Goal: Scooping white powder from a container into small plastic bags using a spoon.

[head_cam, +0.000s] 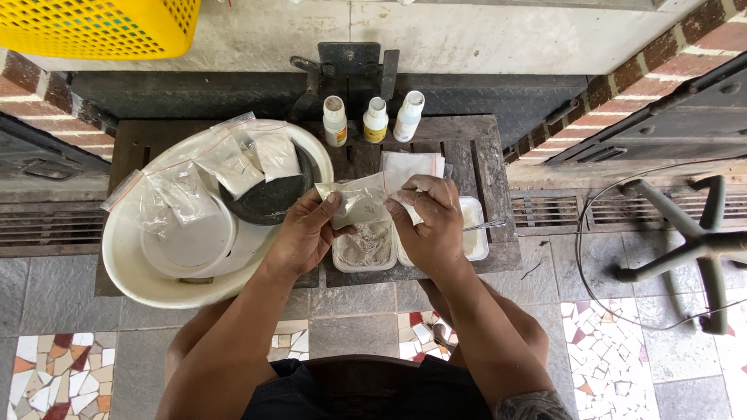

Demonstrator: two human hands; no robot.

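My left hand (305,229) and my right hand (430,222) both pinch a small clear plastic bag (358,198) with pale powder inside, held between them above a white rectangular tray (366,250) of greyish powder. A second white tray (475,229) lies under my right hand, with a thin metal tool (486,225) sticking out to the right. A stack of empty clear bags (411,165) lies just behind my hands.
A large white basin (136,264) on the left holds a dark dish (272,198), a white plate and several filled powder bags (233,163). Three small white bottles (374,119) stand at the back of the low wooden table (486,159). A chair base (685,245) is on the right; a yellow crate (101,27) is top left.
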